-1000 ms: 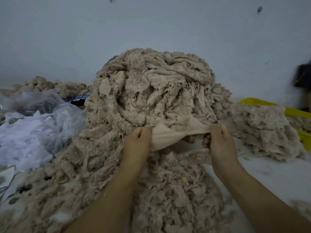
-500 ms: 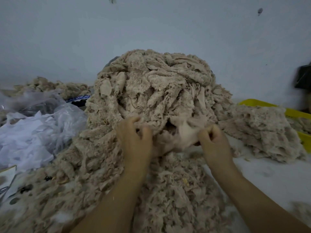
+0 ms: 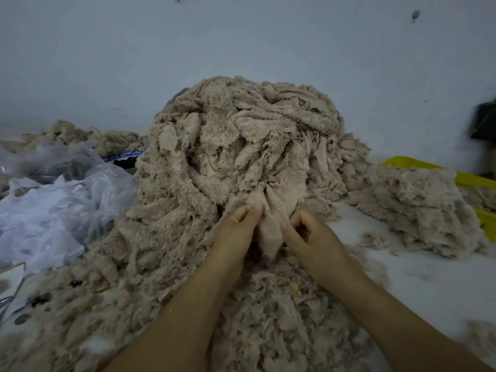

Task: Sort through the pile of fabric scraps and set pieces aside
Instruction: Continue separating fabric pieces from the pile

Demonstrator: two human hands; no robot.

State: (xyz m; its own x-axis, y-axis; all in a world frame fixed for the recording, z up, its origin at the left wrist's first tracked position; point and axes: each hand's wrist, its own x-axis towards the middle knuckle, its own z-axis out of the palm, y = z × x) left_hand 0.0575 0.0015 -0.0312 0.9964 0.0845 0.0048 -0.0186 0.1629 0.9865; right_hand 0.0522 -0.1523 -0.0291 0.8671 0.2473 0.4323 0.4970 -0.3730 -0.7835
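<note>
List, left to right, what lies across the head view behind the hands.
plastic bag of white scraps → big beige scrap pile → smaller beige heap → dark object at the right edge

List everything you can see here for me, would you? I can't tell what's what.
fabric scrap pile: one, beige, centre, against the wall
smooth fabric piece: one, beige, at the pile's front, pinched between both hands
smaller scrap heap: one, beige, right
far scrap heap: one, beige, back left
yellow tray: one, behind the smaller heap
plastic bag: clear, white contents, left; count unclear
dark object: one, right edge, blurred
table: one, white
wall: grey-white, behind
left hand: pinches the piece
right hand: pinches the piece
</note>
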